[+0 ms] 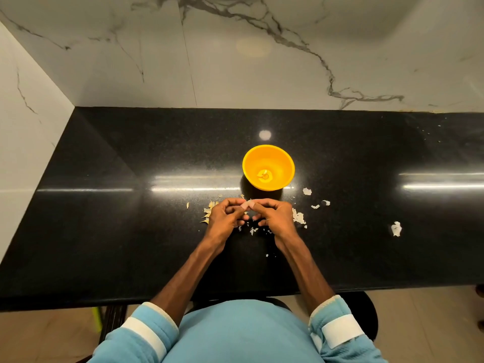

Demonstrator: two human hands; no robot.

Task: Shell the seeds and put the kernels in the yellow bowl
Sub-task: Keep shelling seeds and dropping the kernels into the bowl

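The yellow bowl (268,159) stands on the black countertop (131,231), with a few pale kernels (264,174) at its bottom. Just in front of it, my left hand (226,217) and my right hand (275,216) meet, thumbs together, pinching one small pale seed (249,204) between their fingertips. A little heap of unshelled seeds (208,212) lies beside my left hand, partly hidden by it.
Torn white shell scraps (298,217) lie to the right of my hands, with further bits (396,228) farther right. A marble wall (235,61) closes the counter's back and left side. The counter's front edge runs near my body.
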